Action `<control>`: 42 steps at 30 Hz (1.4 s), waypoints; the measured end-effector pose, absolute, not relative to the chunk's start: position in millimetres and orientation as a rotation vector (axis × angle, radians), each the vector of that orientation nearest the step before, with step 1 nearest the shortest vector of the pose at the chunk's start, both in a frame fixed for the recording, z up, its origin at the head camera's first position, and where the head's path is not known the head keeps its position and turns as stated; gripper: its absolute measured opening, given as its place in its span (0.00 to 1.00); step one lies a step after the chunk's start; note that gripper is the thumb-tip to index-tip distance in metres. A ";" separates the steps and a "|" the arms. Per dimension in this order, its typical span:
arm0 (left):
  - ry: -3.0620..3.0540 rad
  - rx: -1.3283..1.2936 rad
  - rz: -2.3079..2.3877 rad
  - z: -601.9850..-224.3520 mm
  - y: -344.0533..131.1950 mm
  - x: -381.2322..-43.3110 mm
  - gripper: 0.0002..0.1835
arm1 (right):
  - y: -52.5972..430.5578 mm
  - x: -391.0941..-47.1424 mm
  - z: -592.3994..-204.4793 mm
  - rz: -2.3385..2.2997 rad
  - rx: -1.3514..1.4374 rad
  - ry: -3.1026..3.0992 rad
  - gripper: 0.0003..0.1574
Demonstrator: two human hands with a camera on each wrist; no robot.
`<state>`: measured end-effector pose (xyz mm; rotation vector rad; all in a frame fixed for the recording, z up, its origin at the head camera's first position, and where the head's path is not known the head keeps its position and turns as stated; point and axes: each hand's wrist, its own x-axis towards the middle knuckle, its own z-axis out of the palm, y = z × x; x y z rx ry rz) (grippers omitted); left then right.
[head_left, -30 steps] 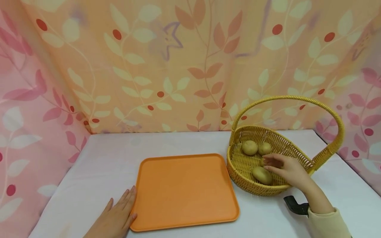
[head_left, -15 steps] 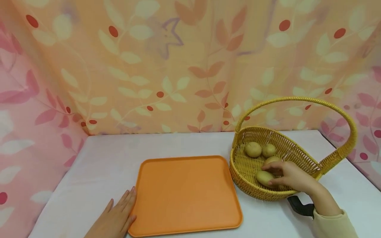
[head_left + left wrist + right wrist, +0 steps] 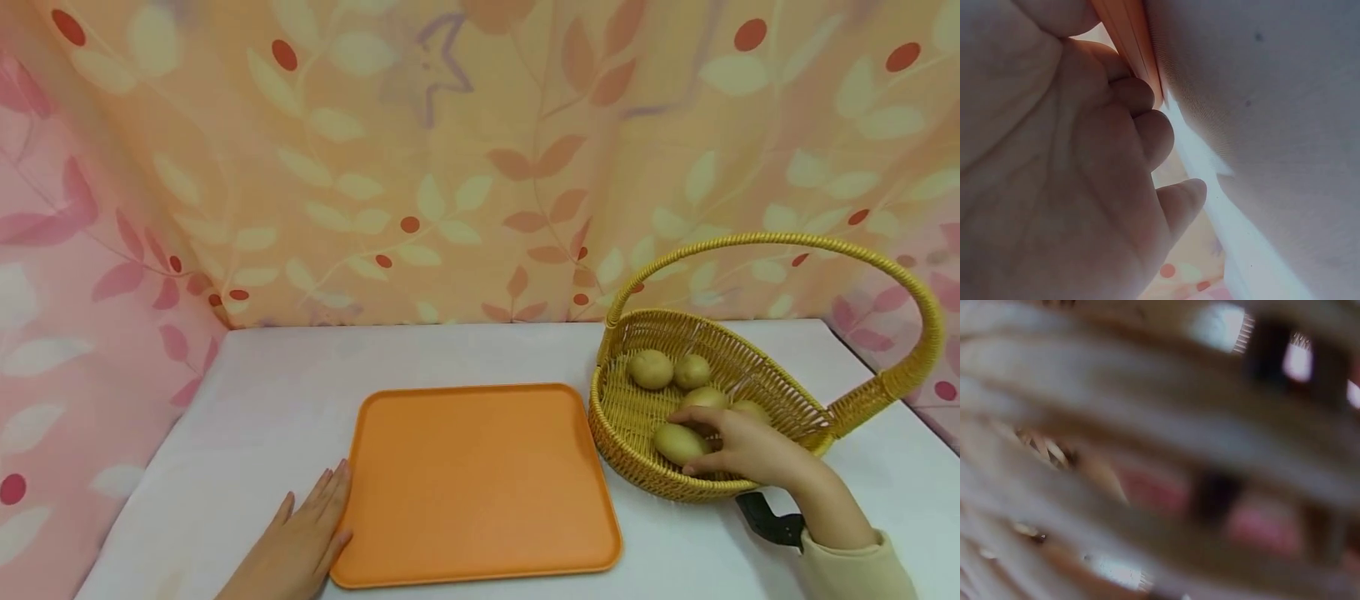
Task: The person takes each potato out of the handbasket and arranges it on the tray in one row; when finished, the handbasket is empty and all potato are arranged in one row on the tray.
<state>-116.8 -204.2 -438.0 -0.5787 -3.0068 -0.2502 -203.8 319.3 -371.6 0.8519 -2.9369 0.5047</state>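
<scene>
In the head view my right hand (image 3: pixel 750 447) reaches over the near rim of a yellow wicker basket (image 3: pixel 637 473), with fingers and thumb around the right end of a smooth yellowish potato (image 3: pixel 678 444). Several more potatoes (image 3: pixel 650 369) lie in the basket, one partly behind the fingers. My left hand (image 3: pixel 300 533) lies with straight fingers along the left edge of an orange tray (image 3: pixel 480 483). In the left wrist view the fingers (image 3: pixel 1154 137) are near the tray's edge (image 3: pixel 1129 44). The right wrist view shows only blurred wicker strands (image 3: pixel 1147 425) up close.
The basket's tall arched handle (image 3: pixel 780 240) rises above its right side. A black wrist mount (image 3: pixel 772 523) sits under the right forearm. A white cloth (image 3: pixel 262 400) covers the table, and patterned curtains (image 3: pixel 450 167) stand behind and at both sides.
My right hand has lowered into the basket, and its fingers and thumb have come around the near potato. The left hand stays by the tray. The head view has shifted slightly.
</scene>
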 end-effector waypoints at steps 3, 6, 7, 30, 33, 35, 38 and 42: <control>-2.999 -0.589 -0.215 -441.8 -207.9 -113.3 0.37 | 315.3 -203.4 -370.4 0.543 0.851 -2.955 0.32; -2.993 -0.589 -0.191 -443.4 -209.8 -114.0 0.39 | 312.5 -203.6 -367.4 0.502 0.812 -2.955 0.32; -3.001 -0.588 -0.191 -443.4 -209.7 -114.7 0.39 | 312.3 -203.4 -366.7 0.470 0.801 -2.947 0.32; -3.015 -0.523 -0.393 -429.1 -200.5 -109.6 0.33 | 313.7 -198.3 -367.1 0.625 0.675 -2.815 0.33; -3.014 -0.522 -0.399 -429.2 -200.9 -108.4 0.33 | 312.8 -197.6 -364.7 0.670 0.604 -2.821 0.33; -3.022 -0.517 -0.410 -429.2 -200.7 -108.3 0.33 | 312.6 -196.5 -362.6 0.706 0.567 -2.815 0.33; -3.010 -0.528 -0.397 -429.2 -200.0 -109.1 0.33 | 311.1 -194.5 -358.7 0.741 0.539 -2.795 0.34; -3.003 -0.532 -0.382 -429.0 -199.4 -110.6 0.33 | 308.2 -192.3 -356.0 0.774 0.518 -2.782 0.36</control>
